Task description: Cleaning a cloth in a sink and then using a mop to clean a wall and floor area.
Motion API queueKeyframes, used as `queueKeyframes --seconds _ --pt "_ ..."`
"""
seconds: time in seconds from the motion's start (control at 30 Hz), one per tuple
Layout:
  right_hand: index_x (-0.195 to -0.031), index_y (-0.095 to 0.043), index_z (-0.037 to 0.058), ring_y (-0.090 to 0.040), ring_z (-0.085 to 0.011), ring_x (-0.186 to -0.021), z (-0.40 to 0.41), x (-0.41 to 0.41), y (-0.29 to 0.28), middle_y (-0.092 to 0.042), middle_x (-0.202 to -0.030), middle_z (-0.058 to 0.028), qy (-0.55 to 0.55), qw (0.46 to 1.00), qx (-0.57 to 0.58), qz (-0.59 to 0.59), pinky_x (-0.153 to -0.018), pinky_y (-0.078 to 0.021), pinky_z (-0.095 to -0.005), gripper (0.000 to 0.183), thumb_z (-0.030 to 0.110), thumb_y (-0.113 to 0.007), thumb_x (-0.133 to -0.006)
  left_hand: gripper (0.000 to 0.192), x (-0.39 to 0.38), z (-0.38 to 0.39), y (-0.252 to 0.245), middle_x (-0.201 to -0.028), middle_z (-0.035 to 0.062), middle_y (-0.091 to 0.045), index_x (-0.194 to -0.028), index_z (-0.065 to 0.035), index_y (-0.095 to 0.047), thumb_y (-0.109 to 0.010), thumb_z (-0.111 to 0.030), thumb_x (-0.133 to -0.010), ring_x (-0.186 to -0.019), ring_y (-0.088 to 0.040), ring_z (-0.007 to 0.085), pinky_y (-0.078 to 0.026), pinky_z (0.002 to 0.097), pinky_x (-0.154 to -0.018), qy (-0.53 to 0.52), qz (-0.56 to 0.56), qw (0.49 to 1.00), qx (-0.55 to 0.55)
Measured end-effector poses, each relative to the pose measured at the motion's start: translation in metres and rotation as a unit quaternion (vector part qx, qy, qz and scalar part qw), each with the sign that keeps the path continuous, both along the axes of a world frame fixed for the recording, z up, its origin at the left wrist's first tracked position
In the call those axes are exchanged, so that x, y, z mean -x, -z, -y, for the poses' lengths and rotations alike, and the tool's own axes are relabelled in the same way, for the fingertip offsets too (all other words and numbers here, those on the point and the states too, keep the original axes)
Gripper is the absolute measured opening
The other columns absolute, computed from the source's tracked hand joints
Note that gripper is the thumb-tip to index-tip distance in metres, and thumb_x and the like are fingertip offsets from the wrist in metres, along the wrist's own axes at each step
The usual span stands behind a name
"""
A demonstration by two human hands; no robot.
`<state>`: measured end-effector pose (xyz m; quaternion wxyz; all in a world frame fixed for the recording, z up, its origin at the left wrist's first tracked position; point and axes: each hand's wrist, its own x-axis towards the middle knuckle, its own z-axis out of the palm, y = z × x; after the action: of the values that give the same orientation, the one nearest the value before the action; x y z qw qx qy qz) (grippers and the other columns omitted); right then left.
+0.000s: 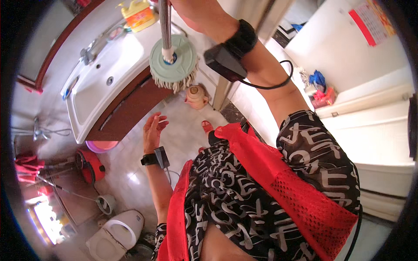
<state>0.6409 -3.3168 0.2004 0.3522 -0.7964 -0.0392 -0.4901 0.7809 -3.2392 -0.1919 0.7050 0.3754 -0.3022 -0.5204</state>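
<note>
A string mop with a pale green round head (174, 60) and a metal handle (166, 24) hangs raised beside the washbasin's front edge, its off-white strands pointing down. At the top edge of the view my right hand (187, 14) grips the handle; most of the fingers are cut off by the frame. My left hand (153, 129) hangs over the floor with its fingers apart and nothing in it, near the brown cabinet front (130, 104). Below the mop head, a cream jug-like container (196, 97) stands on the floor.
The white washbasin (101, 94) carries a yellow bottle (137, 16) at its far end. A toilet (117, 235), a small grey bin (106, 204), a red appliance (91, 166) and a pink basin (102, 146) are at the left. A door frame (225, 94) stands at the right.
</note>
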Motion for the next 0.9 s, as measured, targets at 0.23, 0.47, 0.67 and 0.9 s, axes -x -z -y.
queueKeyframes --seconds 0.23,0.47,0.67,0.9 --pt "-0.105 -0.055 0.0022 -0.046 -0.0105 -0.072 0.009 0.162 -0.011 -0.049 -0.076 -0.0003 -0.082 0.988 -0.122 -0.041 -0.066 -0.0377 -0.024 0.022 0.022 -0.048 -0.098 0.031 0.099 0.057 -0.047 -0.102 0.0114 -0.063 -0.117 0.0001 -0.056 -0.052 -0.022 -0.095 -0.088 -0.062 0.0186 -0.05 0.0309 -0.082 0.175 0.104 0.979 -0.011" --pt "-0.091 -0.062 0.0021 -0.047 -0.0055 -0.066 0.057 0.301 0.01 -0.054 -0.076 0.0017 0.03 0.981 -0.164 -0.099 -0.062 -0.0397 -0.0211 0.024 0.026 -0.06 -0.091 0.041 0.191 0.078 -0.182 -0.105 0.0122 -0.062 -0.115 0.0037 -0.057 -0.058 -0.03 -0.091 -0.095 -0.059 0.0196 -0.044 0.0324 -0.086 0.332 0.324 0.874 0.148" --pt "-0.09 -0.064 0.0039 -0.047 -0.0046 -0.067 0.174 0.391 0.066 -0.055 -0.072 0.0041 0.128 0.947 -0.214 -0.201 -0.061 -0.0403 -0.0216 0.029 0.033 -0.063 -0.088 0.066 0.296 0.157 -0.292 -0.124 0.0139 -0.052 -0.13 -0.0009 -0.044 -0.071 -0.035 -0.08 -0.114 -0.05 0.0227 -0.039 0.0344 -0.095 0.127 0.293 0.901 0.295" --pt "-0.091 -0.062 0.003 -0.051 -0.0101 -0.074 0.304 0.476 0.158 -0.057 -0.077 0.0004 0.165 0.895 -0.224 -0.349 -0.073 -0.0441 -0.0291 0.031 0.033 -0.059 -0.09 0.1 0.392 0.307 -0.324 -0.141 0.0204 -0.037 -0.145 -0.0061 -0.012 -0.075 -0.04 -0.074 -0.131 -0.036 0.0281 -0.027 0.0405 -0.109 0.106 0.189 0.877 0.429"
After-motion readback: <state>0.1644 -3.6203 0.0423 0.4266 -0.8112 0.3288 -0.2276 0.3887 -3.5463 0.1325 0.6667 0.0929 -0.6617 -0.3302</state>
